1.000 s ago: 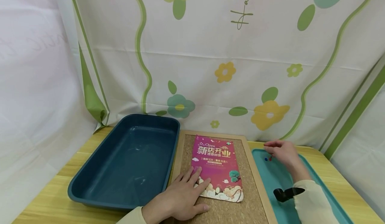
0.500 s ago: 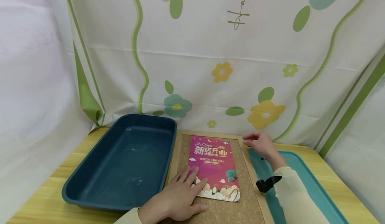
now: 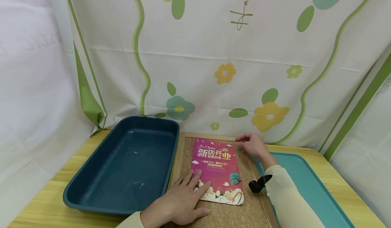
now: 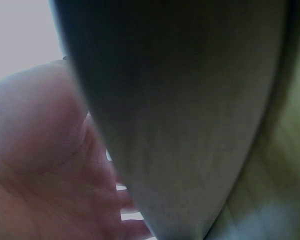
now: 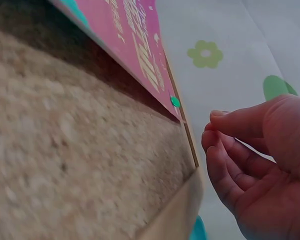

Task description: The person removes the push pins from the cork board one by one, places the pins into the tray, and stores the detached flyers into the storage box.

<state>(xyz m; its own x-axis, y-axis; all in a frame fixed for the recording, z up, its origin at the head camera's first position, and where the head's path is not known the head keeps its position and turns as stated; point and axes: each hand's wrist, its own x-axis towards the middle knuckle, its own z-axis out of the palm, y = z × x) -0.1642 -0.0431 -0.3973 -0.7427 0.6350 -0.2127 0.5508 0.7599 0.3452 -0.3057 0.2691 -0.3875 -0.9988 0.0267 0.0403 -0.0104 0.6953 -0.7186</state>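
Since the earlier frames the right hand (image 3: 252, 144) has left the teal tray (image 3: 308, 183) and crossed onto the cork board (image 3: 220, 217), where it now hovers at the flyer's (image 3: 217, 170) one-o'clock corner. Its fingers are curled with thumb and forefinger tips together. The right wrist view shows this pinch up close (image 5: 260, 170), yet whatever sits between the tips is too small to make out, so I cannot tell if they hold anything. That same view reveals a green pin (image 5: 175, 101) stuck in the flyer's corner just beside the board's wooden frame (image 5: 187, 132), a detail the head view only hints at.

The left hand (image 3: 183, 200) has not moved: it lies flat with fingers straight and spread, pressing the flyer's seven-o'clock corner onto the cork. The left wrist view gives only a blurred palm (image 4: 45, 170) and a dark surface filling most of the picture.

Outward from the hands, the pink flyer lies in the middle of the cork board. A dark blue tub (image 3: 91, 200) sits touching the board at nine o'clock, the teal tray at three o'clock, all on a wooden table (image 3: 39, 207) before a flowered cloth (image 3: 229, 51).
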